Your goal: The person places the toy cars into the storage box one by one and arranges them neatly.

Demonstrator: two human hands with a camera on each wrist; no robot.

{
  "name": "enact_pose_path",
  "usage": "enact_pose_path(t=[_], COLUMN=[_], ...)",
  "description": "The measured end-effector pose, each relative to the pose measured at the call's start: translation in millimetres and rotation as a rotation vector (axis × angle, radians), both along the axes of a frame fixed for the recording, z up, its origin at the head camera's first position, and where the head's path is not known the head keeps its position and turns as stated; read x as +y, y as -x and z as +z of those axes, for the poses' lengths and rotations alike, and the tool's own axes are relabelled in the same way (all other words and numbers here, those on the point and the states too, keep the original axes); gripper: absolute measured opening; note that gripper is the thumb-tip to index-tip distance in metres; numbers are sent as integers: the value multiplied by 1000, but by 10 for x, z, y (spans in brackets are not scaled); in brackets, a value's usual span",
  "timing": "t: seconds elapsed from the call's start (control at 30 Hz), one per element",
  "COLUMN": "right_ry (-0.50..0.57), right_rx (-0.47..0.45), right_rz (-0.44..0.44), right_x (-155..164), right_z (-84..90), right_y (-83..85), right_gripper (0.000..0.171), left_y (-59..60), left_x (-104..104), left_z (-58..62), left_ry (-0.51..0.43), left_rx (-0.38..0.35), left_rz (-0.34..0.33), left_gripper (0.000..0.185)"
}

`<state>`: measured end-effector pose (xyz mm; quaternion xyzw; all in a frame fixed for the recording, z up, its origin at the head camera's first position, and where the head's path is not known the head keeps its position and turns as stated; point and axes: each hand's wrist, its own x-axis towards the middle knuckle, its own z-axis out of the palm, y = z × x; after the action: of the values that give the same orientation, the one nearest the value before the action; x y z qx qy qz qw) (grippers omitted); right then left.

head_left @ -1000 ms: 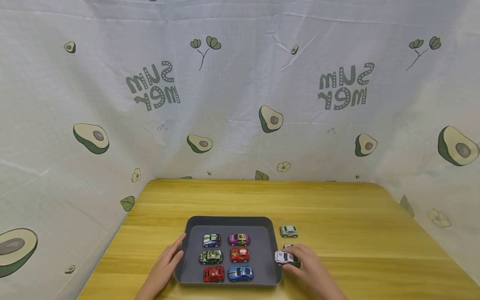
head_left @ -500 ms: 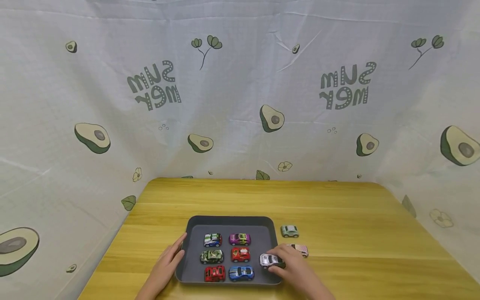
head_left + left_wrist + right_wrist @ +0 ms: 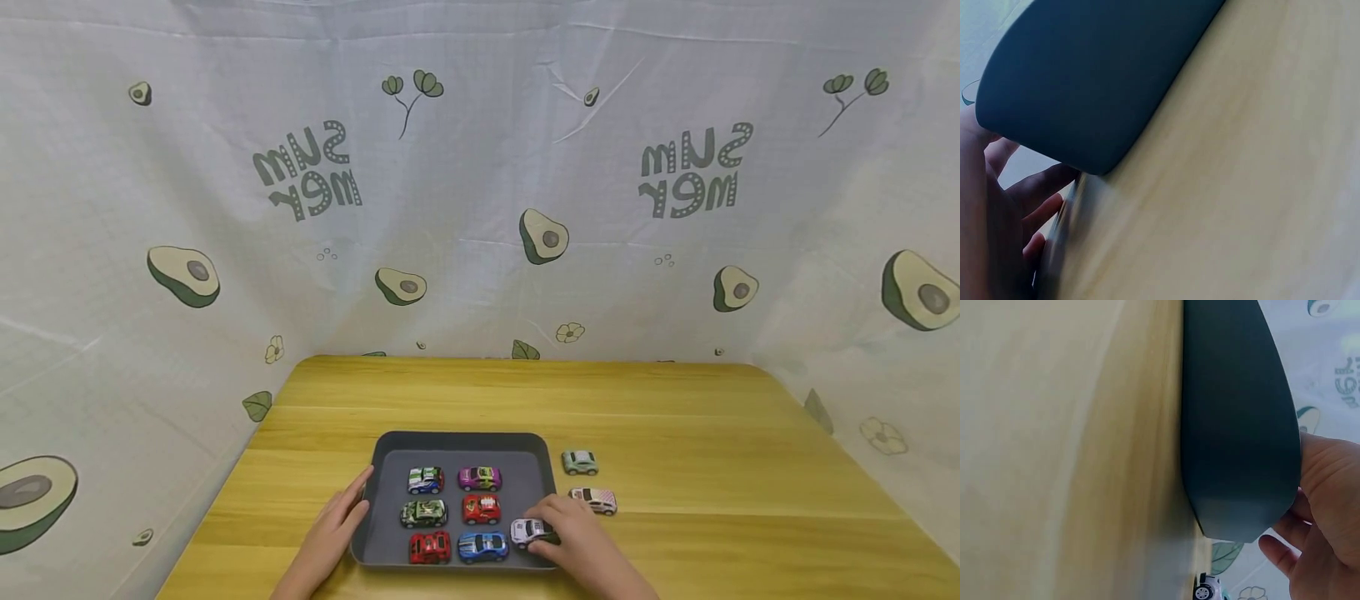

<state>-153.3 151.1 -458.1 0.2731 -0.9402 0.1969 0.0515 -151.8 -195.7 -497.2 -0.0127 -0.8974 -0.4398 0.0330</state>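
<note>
Pinching a white toy car (image 3: 529,531) by its sides, the right hand (image 3: 581,546) sets it inside the grey tray (image 3: 459,442), near the right wall. The car looks light, rigid and free-rolling. Left hand (image 3: 330,533) rests flat on the tray's left rim.

The rear of the white toy car (image 3: 528,530) is hidden by the right hand (image 3: 581,546). Both forearms are cut off by the lower edge of the head view. In the wrist views the cars inside the grey tray (image 3: 1097,81) are hidden by its wall.
</note>
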Motion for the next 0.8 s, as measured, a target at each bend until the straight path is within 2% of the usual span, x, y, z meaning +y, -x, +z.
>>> enact_pose_path(t=[0.27, 0.5, 0.8], right_ry=[-116, -162, -196], right_rx=[20, -52, -86], right_rz=[-7, -23, -2], right_x=[-32, -76, -133], right_z=[22, 59, 49], right_y=[22, 33, 70], right_gripper=[28, 29, 25], left_y=[3, -4, -10], left_x=[-4, 2, 2], left_z=[8, 14, 17], left_ry=[-2, 6, -2], left_rx=[-3, 4, 7], left_rz=[2, 1, 3], left_gripper=[45, 44, 44])
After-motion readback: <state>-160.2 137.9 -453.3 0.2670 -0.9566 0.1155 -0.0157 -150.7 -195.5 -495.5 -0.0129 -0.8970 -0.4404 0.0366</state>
